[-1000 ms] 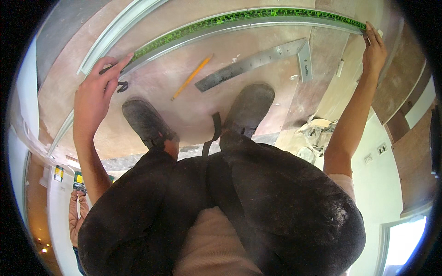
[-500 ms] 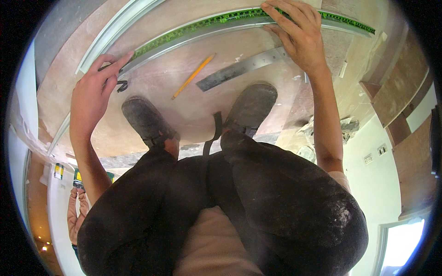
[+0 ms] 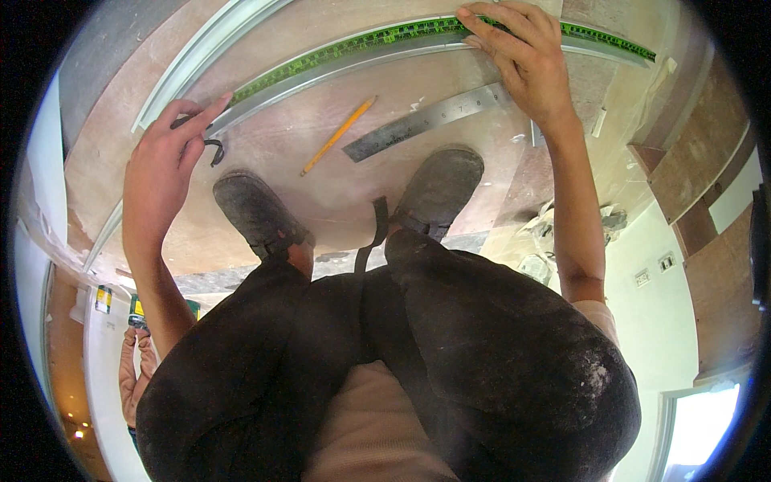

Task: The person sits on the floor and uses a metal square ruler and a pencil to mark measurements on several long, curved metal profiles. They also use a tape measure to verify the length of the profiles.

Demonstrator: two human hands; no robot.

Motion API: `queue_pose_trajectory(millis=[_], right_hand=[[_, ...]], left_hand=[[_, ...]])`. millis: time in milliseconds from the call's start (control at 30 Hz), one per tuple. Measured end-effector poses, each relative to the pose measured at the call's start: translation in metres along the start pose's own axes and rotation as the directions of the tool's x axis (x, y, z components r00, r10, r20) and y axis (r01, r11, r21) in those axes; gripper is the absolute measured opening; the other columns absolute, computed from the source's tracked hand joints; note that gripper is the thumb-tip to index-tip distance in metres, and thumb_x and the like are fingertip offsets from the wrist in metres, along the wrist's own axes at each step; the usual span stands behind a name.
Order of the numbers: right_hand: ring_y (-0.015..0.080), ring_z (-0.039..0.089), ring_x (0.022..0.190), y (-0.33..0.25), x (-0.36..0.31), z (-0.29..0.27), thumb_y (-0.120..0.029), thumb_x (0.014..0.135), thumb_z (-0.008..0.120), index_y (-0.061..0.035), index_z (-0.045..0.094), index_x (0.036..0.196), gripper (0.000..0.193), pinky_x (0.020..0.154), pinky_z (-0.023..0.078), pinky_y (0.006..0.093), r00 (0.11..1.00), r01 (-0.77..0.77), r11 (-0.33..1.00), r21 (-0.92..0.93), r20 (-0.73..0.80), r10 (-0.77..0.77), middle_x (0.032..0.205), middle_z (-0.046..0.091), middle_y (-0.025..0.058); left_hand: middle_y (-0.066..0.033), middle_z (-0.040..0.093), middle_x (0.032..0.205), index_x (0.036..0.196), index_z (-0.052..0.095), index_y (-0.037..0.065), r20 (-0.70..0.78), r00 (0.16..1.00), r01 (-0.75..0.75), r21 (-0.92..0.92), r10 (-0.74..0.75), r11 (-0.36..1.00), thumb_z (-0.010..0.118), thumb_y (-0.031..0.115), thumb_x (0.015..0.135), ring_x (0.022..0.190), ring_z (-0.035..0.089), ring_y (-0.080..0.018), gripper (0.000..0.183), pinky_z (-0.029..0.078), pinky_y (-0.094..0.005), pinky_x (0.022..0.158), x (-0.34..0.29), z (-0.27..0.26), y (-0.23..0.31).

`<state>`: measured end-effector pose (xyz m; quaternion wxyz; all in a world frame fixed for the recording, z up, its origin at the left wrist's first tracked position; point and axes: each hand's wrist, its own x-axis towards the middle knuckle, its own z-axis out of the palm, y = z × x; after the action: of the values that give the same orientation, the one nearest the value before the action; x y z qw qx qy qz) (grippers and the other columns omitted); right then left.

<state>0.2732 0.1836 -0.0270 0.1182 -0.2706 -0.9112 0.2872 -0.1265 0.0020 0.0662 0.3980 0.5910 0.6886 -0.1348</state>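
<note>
The green blade of a tape measure [image 3: 361,42] runs in a long line over a grey metal channel [image 3: 337,67] on the floor. At its left end my left hand [image 3: 165,153] is closed around the dark tape case, mostly hidden by the fingers, with the index finger reaching to the blade. A black strap [image 3: 215,151] loops out beside that hand. Further along, my right hand [image 3: 526,60] grips the blade and channel edge between thumb and fingers. An orange pencil [image 3: 339,135] and a steel ruler [image 3: 426,122] lie between my hands, nearer to my feet.
Another pale metal channel [image 3: 189,68] lies at the far left. My dark shoes [image 3: 440,191] stand close to the ruler. Crumpled debris [image 3: 542,225] sits by the wall on the right, near wooden boards [image 3: 723,281]. Another person's sleeve [image 3: 128,373] shows at lower left.
My right hand has shifted very slightly, its fingers drawn a little closer on the blade. The left hand and tape case have barely moved.
</note>
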Motion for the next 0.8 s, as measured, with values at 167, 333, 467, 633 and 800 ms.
queue_pose_trajectory(millis=[167, 333, 467, 633, 800], right_hand=[[0.029, 0.063, 0.111, -0.003, 0.004, -0.003, -0.009, 0.091, 0.077, -0.0066, 0.08, 0.12, 0.029, 0.103, 0.042, 0.0421, 1.0, -0.007, 1.0, 0.022, 0.006, 0.007, 0.123, 0.075, 0.0071], [0.0285, 0.063, 0.11, 0.004, 0.001, 0.005, -0.007, 0.091, 0.077, -0.0064, 0.081, 0.119, 0.029, 0.102, 0.042, 0.0411, 0.998, 0.026, 0.999, 0.044, -0.053, -0.023, 0.122, 0.075, 0.0071], [0.0281, 0.063, 0.11, 0.003, 0.001, 0.006, -0.007, 0.091, 0.076, -0.0066, 0.081, 0.12, 0.03, 0.101, 0.042, 0.0406, 0.997, 0.032, 0.999, 0.039, -0.065, -0.029, 0.122, 0.076, 0.007], [0.0278, 0.063, 0.109, -0.004, 0.004, -0.001, -0.007, 0.091, 0.076, -0.0069, 0.082, 0.119, 0.029, 0.101, 0.042, 0.0404, 1.0, -0.017, 1.0, 0.026, -0.016, 0.017, 0.122, 0.076, 0.0071], [0.0281, 0.063, 0.109, 0.004, 0.001, 0.006, -0.006, 0.09, 0.075, -0.0069, 0.082, 0.12, 0.031, 0.1, 0.043, 0.0405, 0.997, 0.024, 0.999, 0.035, -0.069, -0.021, 0.122, 0.077, 0.0064]], left_hand=[[-0.0127, 0.067, 0.126, 0.149, 0.067, 0.032, -0.033, 0.999, -0.015, -0.059, 0.014, 0.998, 0.063, -0.004, 0.096, 0.11, 0.068, -0.0346, 0.064, 0.055, -0.0458, 0.094, -0.001, 0.011, -0.003], [-0.0116, 0.068, 0.13, 0.149, 0.067, 0.031, -0.083, 0.994, -0.073, 0.054, 0.077, 0.996, 0.064, -0.003, 0.095, 0.115, 0.066, -0.0338, 0.064, 0.055, -0.0452, 0.099, -0.003, 0.014, -0.003], [-0.0102, 0.068, 0.133, 0.147, 0.069, 0.025, -0.151, 0.96, -0.205, 0.197, 0.236, 0.959, 0.067, 0.002, 0.095, 0.117, 0.066, -0.0329, 0.056, 0.052, -0.0464, 0.103, -0.001, 0.015, -0.006], [-0.0078, 0.065, 0.143, 0.145, 0.069, 0.019, -0.182, 0.945, -0.227, 0.229, 0.271, 0.947, 0.071, 0.013, 0.097, 0.124, 0.064, -0.0341, 0.048, 0.05, -0.0459, 0.109, 0.007, 0.023, -0.011], [-0.0051, 0.065, 0.143, 0.156, 0.058, 0.023, -0.294, 0.881, -0.283, 0.297, 0.37, 0.912, 0.073, 0.016, 0.095, 0.122, 0.065, -0.0327, 0.063, 0.051, -0.0453, 0.109, 0.028, 0.034, 0.035]])
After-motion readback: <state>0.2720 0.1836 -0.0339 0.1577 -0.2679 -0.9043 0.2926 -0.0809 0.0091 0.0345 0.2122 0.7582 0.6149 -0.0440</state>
